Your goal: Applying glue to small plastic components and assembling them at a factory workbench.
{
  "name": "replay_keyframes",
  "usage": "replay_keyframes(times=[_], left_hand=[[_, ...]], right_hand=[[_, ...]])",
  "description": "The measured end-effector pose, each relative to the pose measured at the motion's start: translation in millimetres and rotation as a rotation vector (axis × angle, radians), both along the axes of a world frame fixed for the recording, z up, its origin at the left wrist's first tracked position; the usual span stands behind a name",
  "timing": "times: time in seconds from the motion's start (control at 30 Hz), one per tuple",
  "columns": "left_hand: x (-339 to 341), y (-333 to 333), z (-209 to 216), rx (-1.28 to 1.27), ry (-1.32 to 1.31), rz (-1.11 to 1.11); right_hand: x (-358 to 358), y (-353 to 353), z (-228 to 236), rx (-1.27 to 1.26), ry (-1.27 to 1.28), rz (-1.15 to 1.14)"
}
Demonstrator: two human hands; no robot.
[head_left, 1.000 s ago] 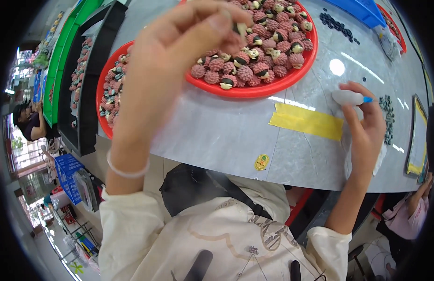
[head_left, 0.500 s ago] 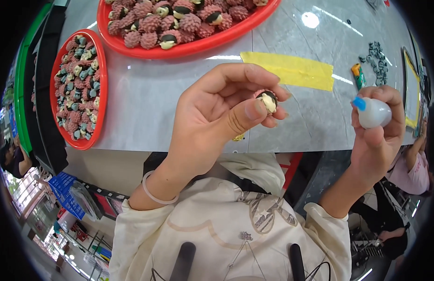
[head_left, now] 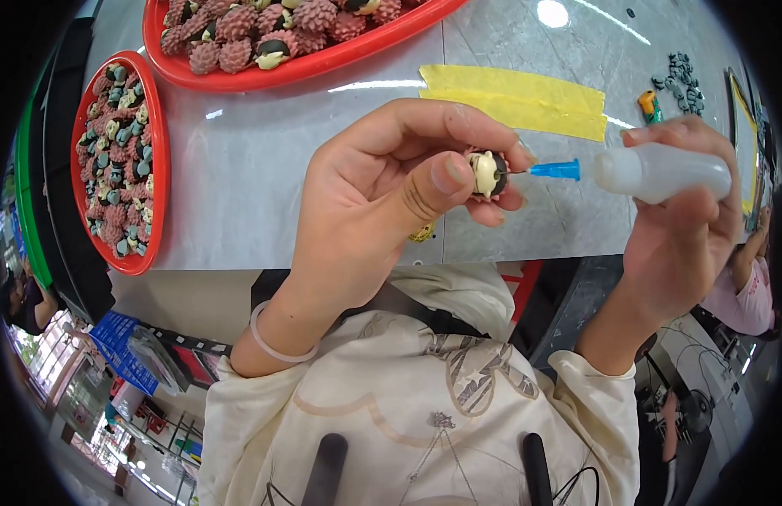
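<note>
The grey, marbled counter fills the upper half of the frame, and at the right edge another person (head_left: 749, 291) in a pink top sits near its far side. On that counter (head_left: 264, 177) you have a large red tray (head_left: 239, 82) at the upper left, cut off by the frame, heaped with bumpy pink pieces that carry cream and black parts. A narrower red tray (head_left: 161, 173) stands further left, well filled with a mix of pink, cream and grey-blue bits. Yellow tape (head_left: 516, 103) lies across the upper middle, and loose dark pieces (head_left: 682, 88) are scattered at the upper right. Your left hand (head_left: 357, 198) is closed on one small figure (head_left: 486, 175), in the centre of the frame, pinched between thumb and fingers with its cream and black side turned right. Your right hand (head_left: 682, 240) is wrapped around a whitish squeeze bottle (head_left: 678, 173) laid level, its blue needle (head_left: 556, 170) aimed at the figure; how full the bottle is, you can't tell. The step in hand looks like bringing the needle tip to the cream part; whether it touches is too small to judge. From here the work seems to call for a steady pinch, the tip well lined up, and a light, controlled squeeze.
</note>
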State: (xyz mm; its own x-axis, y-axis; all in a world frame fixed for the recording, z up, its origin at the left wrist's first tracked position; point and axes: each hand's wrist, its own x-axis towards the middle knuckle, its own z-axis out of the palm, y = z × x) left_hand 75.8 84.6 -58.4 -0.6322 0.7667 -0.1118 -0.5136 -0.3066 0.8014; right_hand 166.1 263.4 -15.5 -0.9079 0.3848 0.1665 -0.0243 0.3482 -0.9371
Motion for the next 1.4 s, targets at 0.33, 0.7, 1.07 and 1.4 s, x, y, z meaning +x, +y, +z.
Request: replay_keyframes(times=[0.33,0.7,1.07,1.4], left_hand=[[-1,1,0,-0.009,-0.019,-0.007],[2,6,3,-0.036,-0.014,0.031],[4,4,6,-0.089,0.000,0.069],[5,7,5,-0.069,0.020,0.044]], right_hand=[[3,6,12,0.220,0.234,0.278],[-9,22,-12,-0.026,0.137,-0.187],[-5,79,-19,0.599,-0.006,-0.309],[-7,112,-22,0.973,-0.182,-0.224]])
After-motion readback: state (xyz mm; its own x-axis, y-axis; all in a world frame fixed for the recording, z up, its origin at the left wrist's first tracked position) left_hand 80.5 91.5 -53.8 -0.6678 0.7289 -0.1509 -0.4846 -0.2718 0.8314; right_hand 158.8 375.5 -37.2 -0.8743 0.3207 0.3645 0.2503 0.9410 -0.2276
